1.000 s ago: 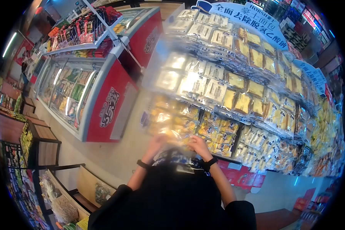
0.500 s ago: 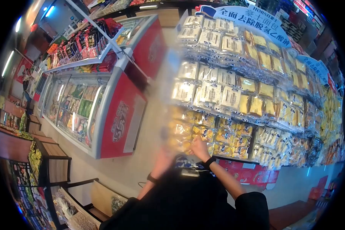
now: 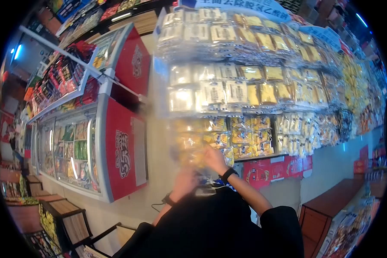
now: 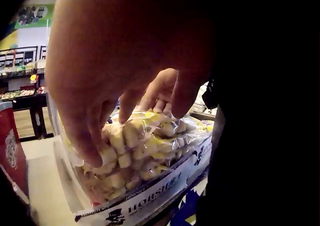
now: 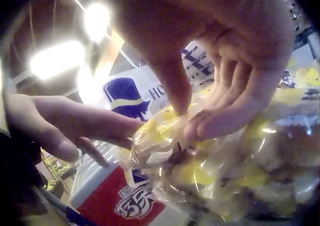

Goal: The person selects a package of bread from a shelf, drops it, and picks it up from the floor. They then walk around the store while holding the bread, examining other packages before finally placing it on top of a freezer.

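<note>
Both hands are at the front left corner of a bread display. In the right wrist view, my right hand (image 5: pixel 235 61) pinches the clear wrapper of a yellow-printed bread packet (image 5: pixel 170 131) between thumb and fingertips. Opposite it, my left hand (image 5: pixel 65 118) reaches in with the index finger extended to the same packet. The left wrist view has the left fingers (image 4: pixel 87 136) pointing down onto stacked packets of small bread pieces (image 4: pixel 130 146), with the right hand just beyond. These packets fill a bin with a HORSH-printed front strip (image 4: pixel 155 196).
Rows of wrapped bread (image 3: pixel 223 92) rise behind the bin. To the left, across an aisle, stands a red-sided glass-topped freezer (image 3: pixel 124 146). A brown cabinet (image 3: pixel 327 206) is at the lower right. In the head view, blur covers the display's left edge.
The head view has shifted, bringing the display lower and leftward. Both hands stay at the yellow packets; the left hand has drawn slightly closer to the body since a second ago.
</note>
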